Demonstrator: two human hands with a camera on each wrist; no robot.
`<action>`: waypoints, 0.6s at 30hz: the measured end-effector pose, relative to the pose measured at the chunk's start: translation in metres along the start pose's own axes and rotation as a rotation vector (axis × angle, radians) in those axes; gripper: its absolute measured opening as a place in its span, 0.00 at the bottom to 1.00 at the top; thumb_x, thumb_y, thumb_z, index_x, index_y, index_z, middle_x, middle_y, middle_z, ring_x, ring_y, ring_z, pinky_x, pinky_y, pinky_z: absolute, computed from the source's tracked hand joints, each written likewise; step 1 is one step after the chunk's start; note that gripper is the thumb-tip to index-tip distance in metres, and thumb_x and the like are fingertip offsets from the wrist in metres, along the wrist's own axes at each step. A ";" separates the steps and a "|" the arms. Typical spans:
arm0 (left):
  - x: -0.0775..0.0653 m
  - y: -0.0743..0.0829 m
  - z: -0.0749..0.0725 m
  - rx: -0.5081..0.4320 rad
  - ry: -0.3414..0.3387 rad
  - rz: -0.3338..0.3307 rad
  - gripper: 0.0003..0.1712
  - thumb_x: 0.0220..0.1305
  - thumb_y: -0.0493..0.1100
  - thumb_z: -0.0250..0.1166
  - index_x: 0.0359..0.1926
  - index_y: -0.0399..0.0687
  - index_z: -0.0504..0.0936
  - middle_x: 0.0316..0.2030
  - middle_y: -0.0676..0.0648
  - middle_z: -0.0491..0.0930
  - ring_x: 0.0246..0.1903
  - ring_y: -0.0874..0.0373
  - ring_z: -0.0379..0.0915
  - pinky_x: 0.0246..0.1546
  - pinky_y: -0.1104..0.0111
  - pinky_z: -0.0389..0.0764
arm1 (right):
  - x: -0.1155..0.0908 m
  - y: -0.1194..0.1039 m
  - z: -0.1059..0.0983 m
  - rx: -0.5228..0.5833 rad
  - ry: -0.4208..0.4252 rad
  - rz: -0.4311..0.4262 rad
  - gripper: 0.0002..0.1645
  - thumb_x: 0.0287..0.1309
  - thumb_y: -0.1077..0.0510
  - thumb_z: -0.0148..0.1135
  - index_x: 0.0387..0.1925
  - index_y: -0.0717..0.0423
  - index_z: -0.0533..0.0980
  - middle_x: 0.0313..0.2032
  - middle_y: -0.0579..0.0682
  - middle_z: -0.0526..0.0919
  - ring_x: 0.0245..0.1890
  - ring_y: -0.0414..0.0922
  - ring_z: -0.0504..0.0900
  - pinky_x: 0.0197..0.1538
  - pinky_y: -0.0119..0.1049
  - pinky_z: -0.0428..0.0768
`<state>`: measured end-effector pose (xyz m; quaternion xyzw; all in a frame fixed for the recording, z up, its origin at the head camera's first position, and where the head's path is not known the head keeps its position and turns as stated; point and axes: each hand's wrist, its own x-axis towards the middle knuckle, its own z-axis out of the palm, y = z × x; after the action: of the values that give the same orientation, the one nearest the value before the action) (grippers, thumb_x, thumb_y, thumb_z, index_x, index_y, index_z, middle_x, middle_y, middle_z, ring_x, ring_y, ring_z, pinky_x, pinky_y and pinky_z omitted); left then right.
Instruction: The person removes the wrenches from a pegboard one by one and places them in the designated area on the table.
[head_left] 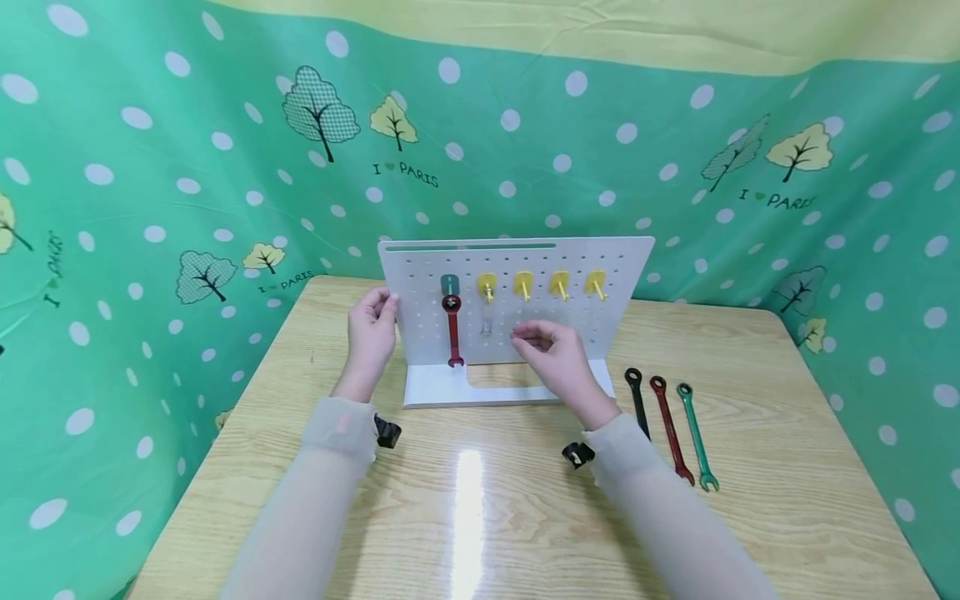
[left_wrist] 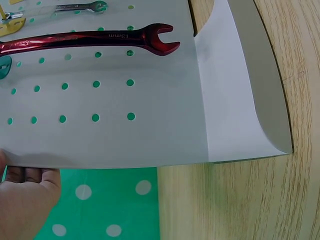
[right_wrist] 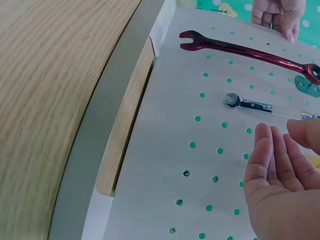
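A white pegboard (head_left: pixel 422 329) stands on the table, its left edge gripped by my left hand (head_left: pixel 372 329), with fingers behind the board in the left wrist view. A red combination wrench (head_left: pixel 453 333) hangs from a teal hook (head_left: pixel 449 284). To its right, a small silver wrench (right_wrist: pixel 250 105) with a clear middle section hangs on a yellow hook (head_left: pixel 487 283). My right hand (head_left: pixel 557 354) is just right of the small wrench, in front of the board. Its fingers are loosely bent, thumb apart from them, and hold nothing.
Three more yellow hooks (head_left: pixel 559 284) run along the board to the right. On the table (head_left: pixel 795 433) at right lie a black wrench (head_left: pixel 637 400), a red wrench (head_left: pixel 670 425) and a green wrench (head_left: pixel 697 433). A green polka-dot curtain (head_left: pixel 510 167) hangs behind.
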<state>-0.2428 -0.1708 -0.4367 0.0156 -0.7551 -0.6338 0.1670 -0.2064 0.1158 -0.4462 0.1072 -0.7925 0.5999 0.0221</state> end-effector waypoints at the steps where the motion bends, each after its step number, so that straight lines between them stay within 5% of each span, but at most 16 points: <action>1: 0.000 0.000 0.000 0.000 0.000 -0.002 0.12 0.78 0.39 0.57 0.46 0.31 0.81 0.30 0.36 0.76 0.26 0.59 0.64 0.28 0.72 0.70 | 0.000 0.000 0.001 0.006 -0.002 -0.001 0.14 0.66 0.64 0.68 0.50 0.68 0.81 0.45 0.58 0.86 0.45 0.48 0.84 0.50 0.35 0.82; 8: 0.001 -0.002 -0.001 -0.002 -0.009 -0.022 0.13 0.78 0.40 0.57 0.48 0.31 0.81 0.33 0.33 0.76 0.30 0.54 0.67 0.32 0.71 0.73 | 0.003 -0.001 0.006 0.008 -0.007 -0.012 0.13 0.66 0.65 0.67 0.50 0.67 0.82 0.46 0.61 0.85 0.45 0.48 0.84 0.49 0.35 0.82; 18: 0.001 -0.001 -0.002 0.005 -0.007 -0.019 0.13 0.78 0.40 0.57 0.48 0.31 0.81 0.32 0.32 0.75 0.27 0.59 0.64 0.30 0.72 0.72 | 0.011 -0.005 0.013 -0.041 0.025 -0.077 0.11 0.65 0.65 0.68 0.48 0.64 0.83 0.44 0.52 0.86 0.44 0.45 0.84 0.49 0.35 0.82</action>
<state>-0.2438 -0.1736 -0.4371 0.0210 -0.7569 -0.6337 0.1583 -0.2147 0.1010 -0.4434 0.1297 -0.7995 0.5837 0.0573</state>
